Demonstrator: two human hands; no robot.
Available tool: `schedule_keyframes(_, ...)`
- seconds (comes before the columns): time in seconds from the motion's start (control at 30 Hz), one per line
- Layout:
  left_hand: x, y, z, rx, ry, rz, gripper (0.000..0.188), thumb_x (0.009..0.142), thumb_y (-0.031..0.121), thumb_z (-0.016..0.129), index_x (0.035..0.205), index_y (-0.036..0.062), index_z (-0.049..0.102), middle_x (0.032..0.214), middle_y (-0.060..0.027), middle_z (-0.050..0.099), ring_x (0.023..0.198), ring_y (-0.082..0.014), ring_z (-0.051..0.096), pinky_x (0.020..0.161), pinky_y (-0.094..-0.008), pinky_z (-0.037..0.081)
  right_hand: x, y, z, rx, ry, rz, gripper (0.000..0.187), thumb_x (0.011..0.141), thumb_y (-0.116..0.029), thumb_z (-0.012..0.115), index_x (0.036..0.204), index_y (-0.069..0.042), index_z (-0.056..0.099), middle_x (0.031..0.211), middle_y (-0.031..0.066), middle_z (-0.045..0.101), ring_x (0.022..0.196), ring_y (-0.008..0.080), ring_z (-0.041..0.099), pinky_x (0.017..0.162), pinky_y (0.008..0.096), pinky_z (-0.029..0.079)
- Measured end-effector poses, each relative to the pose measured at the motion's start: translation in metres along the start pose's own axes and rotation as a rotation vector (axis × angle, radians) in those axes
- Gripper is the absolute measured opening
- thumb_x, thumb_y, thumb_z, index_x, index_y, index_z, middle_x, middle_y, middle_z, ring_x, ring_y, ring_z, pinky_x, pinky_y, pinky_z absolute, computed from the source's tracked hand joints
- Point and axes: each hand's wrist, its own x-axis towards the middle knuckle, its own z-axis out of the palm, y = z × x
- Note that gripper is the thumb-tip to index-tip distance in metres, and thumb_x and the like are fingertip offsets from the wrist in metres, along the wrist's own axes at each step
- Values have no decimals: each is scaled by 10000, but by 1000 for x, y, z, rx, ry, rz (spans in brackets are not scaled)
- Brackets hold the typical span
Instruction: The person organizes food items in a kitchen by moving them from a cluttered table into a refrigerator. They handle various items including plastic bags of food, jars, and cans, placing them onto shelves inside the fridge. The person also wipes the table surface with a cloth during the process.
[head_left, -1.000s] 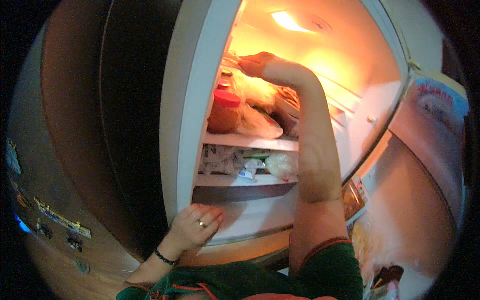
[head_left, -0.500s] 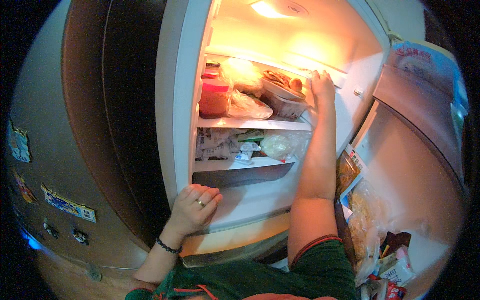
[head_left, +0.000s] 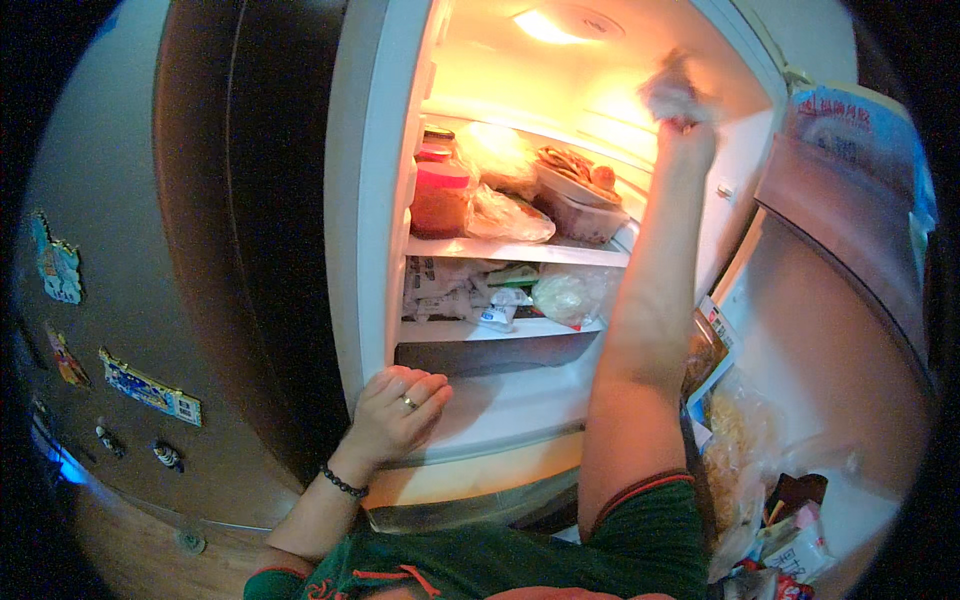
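Observation:
My right hand (head_left: 685, 130) reaches high into the lit fridge compartment, near its upper right inner wall. A grey-white cloth (head_left: 672, 92), smeared by motion, is bunched in that hand. My left hand (head_left: 400, 410) is at the lower left edge of the fridge opening, its fingers curled together. A ring and a dark beaded bracelet are on it; what lies under those fingers is hidden. Left of my right forearm, the upper shelf (head_left: 480, 250) bears a red-lidded jar (head_left: 438, 205), a bagged item (head_left: 508, 215) and a plate of food (head_left: 575, 180) on a clear plastic box (head_left: 588, 220).
White packets (head_left: 440, 285) and a bagged pale item (head_left: 570, 298) fill the lower shelf. The open door (head_left: 820, 290) stands on the right, with several bags and packages (head_left: 740, 460) in its racks. A brown fridge front with magnets (head_left: 150, 385) curves along the left.
My right hand has moved up and right, from beside the plate to the upper wall, and the cloth now shows in it. My left hand stays at the fridge edge.

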Motion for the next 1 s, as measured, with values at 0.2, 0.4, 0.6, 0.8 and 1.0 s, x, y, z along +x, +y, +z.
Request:
schedule_keyframes(0.2,3,7,11,-30,-2,12,196,688,83,680,879,93,637,931,-12,603,834,-176,578,772,-323,454,123,55,20,-407,323,-342,173,850,-168,413,685,-120,388,610,48,397,530,187,399,540,370,432)
schedule_keyframes(0.4,-1,2,0,30,26,30,175,688,90,678,859,95,640,920,-9,608,819,-175,581,744,-325,463,106,78,116,-314,691,-483,203,816,-85,453,963,-28,579,908,84,598,791,161,563,685,307,475)
schedule_keyframes(0.6,6,10,3,-5,22,-3,197,675,92,687,868,100,647,915,-5,614,821,-170,583,743,-316,457,73,15,53,-344,620,-285,425,894,-411,367,1105,-91,549,1043,85,602,872,189,558,804,393,449)
schedule_keyframes(0.8,1,7,4,33,6,11,217,662,85,692,875,100,649,924,-5,613,818,-167,584,754,-311,449,90,89,93,-375,470,-554,165,728,-5,556,889,-34,576,873,53,597,720,172,562,627,282,460)
schedule_keyframes(1.0,-3,1,-3,37,7,1,233,657,86,694,885,99,646,923,-7,610,813,-168,583,742,-312,450,45,15,42,-170,706,-566,189,684,-31,595,644,-115,430,596,22,500,431,131,454,369,272,376)
